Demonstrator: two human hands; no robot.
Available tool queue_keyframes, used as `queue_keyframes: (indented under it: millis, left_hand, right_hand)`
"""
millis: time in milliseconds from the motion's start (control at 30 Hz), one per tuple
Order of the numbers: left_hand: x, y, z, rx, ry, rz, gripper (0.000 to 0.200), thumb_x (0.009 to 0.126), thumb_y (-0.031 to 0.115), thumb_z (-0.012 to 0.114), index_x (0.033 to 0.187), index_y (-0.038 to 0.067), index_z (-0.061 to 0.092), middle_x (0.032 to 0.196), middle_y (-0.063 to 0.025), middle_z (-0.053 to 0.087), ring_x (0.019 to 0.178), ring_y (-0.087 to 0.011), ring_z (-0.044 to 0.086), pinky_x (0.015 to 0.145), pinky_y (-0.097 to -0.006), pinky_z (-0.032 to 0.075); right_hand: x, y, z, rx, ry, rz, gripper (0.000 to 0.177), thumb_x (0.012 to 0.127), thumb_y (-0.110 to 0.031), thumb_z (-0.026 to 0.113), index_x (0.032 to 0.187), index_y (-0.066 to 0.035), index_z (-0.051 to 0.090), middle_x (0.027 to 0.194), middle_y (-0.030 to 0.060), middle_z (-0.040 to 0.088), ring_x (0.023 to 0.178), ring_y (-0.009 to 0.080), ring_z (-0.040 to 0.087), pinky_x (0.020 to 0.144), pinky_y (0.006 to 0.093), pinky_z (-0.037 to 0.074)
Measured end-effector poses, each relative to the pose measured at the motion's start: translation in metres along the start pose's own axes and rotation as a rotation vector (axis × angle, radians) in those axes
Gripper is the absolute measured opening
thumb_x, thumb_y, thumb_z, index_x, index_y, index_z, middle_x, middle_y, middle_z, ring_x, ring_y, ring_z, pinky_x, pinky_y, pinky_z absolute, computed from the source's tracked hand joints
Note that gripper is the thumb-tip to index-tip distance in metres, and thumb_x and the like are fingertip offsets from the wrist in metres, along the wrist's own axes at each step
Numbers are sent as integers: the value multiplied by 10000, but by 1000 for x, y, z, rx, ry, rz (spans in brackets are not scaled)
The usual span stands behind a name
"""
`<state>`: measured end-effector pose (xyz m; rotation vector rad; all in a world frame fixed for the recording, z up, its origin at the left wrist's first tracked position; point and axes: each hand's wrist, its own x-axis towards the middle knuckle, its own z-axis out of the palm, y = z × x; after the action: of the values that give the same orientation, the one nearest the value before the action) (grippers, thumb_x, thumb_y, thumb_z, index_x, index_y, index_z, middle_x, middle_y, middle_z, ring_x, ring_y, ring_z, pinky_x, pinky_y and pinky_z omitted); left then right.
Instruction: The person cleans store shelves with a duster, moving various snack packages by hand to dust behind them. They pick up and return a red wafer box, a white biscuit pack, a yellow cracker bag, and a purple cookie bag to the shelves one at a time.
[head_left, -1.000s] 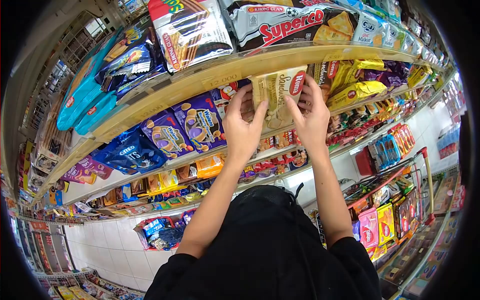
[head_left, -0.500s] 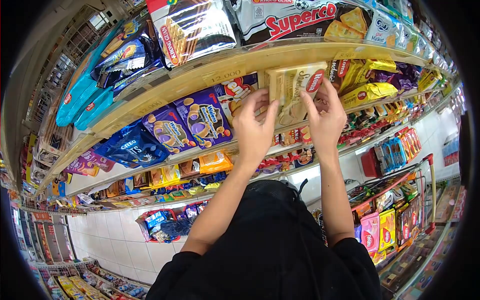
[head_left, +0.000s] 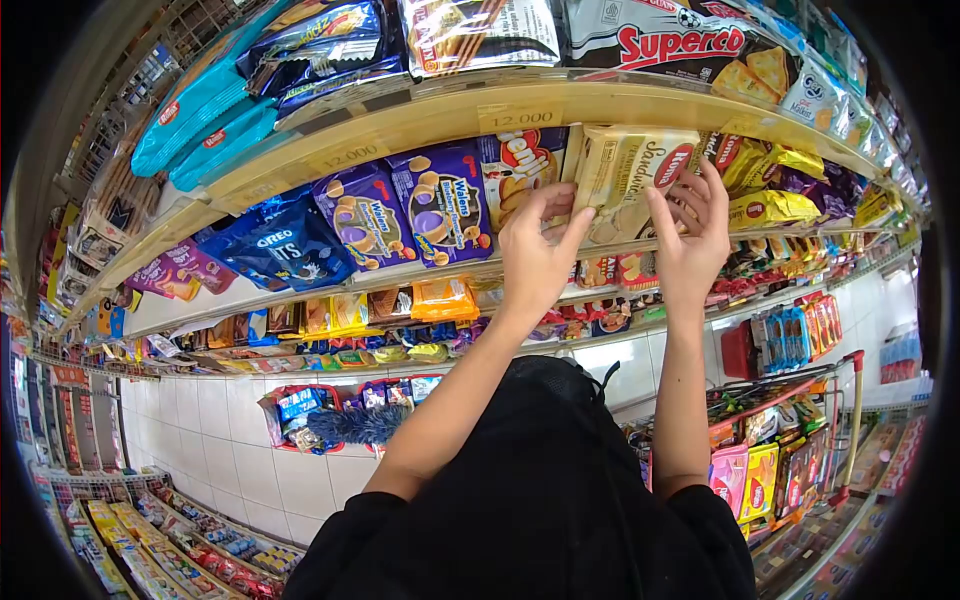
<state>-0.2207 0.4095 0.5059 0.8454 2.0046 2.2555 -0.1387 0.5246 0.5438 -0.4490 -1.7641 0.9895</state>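
Observation:
A cream-coloured Roma Sandwich biscuit pack point(head_left: 628, 180) stands upright at the front of the middle shelf, between my two hands. My left hand point(head_left: 540, 245) pinches its lower left corner, thumb in front and fingers partly behind. At the right edge, my right hand point(head_left: 690, 235) holds the pack with its thumb on the front and its fingers curled by the red logo. Just left of the pack is a Jerry-like red-lettered biscuit pack point(head_left: 515, 170), beside purple Walens packs point(head_left: 440, 200). Yellow and brown Roma packs point(head_left: 770, 205) lie to the right.
Above runs a yellow shelf edge point(head_left: 420, 125) with price labels, carrying a Superco pack point(head_left: 685, 45). Lower shelves hold more biscuits. On the tiled floor point(head_left: 215, 450) stand red baskets with goods and a blue fluffy duster point(head_left: 355, 425). A loaded trolley point(head_left: 775, 470) is at right.
The view has shifted, so the shelf, pack and hands appear further right. My right hand's fingers have spread and loosened somewhat at the pack's right edge.

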Motion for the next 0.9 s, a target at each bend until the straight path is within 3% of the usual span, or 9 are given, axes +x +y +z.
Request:
queue_keyframes:
  millis: [167,267,500,633,700,733,833,867,900]
  left_hand:
    - [-2,1,-3,46,10,18,306,801,86,673,1054,-41,556,979,-117,627,911,-171,610,791,-307,518]
    - [-2,0,-6,40,-10,-19,306,805,84,669,1063,-35,556,987,-108,626,914,-166,608,786,-299,515]
    - [-19,6,-26,-15,-75,21,285,810,99,657,1055,-20,572,937,-142,636,851,-179,640,735,-293,532]
    - [-76,19,-73,-19,-206,-177,265,829,92,640,1065,-7,570,929,-106,650,861,-161,637,753,-282,518]
    - [-108,11,-98,25,-212,-279,260,834,90,635,1068,-2,570,936,-92,652,856,-149,634,759,-274,509]
    - [-120,6,-109,16,-184,-351,253,837,90,632,1065,0,572,938,-86,653,853,-142,632,760,-269,504]
    - [-173,-14,-144,16,-38,-531,223,849,89,617,1055,11,583,930,-66,654,843,-110,617,758,-250,484]
    - [-179,-8,-151,65,-50,-566,217,855,83,612,1056,7,577,939,-61,646,845,-95,605,745,-237,480]
    - [-183,-3,-159,114,-65,-597,211,862,77,607,1056,3,570,949,-56,638,847,-80,593,733,-224,476]
  right_hand:
    - [-3,-1,5,-9,93,-157,555,778,-107,710,1265,-12,463,1107,154,558,962,211,573,765,300,481]
    - [-1,6,-2,-346,37,-354,468,789,-131,699,1216,-43,531,1111,149,552,981,224,557,750,294,468]
    - [-11,-2,-14,-278,29,-262,352,808,-74,653,1148,-30,577,1117,145,549,977,246,545,829,322,436]
    - [-38,-9,-50,-219,-36,-88,295,869,-29,567,1160,19,542,1156,128,537,1039,176,536,886,301,444]
    - [-52,-30,-66,-106,-4,-21,276,875,-86,561,1136,3,547,1117,128,560,1021,217,554,886,328,437]
    - [-52,-40,-79,-182,54,-193,288,914,-152,494,1152,5,536,1088,141,578,952,208,576,827,316,470]
    - [-66,-100,-99,-1170,308,-268,372,902,-294,472,1175,-47,533,1180,145,517,984,256,559,897,337,437]
    - [-58,-142,-82,-366,256,-740,450,881,-350,493,1229,-64,496,1271,165,447,1018,331,540,937,397,416]
    - [-60,-154,-100,-339,209,-913,506,860,-387,519,1265,-88,466,1308,158,422,1092,338,486,975,412,379]
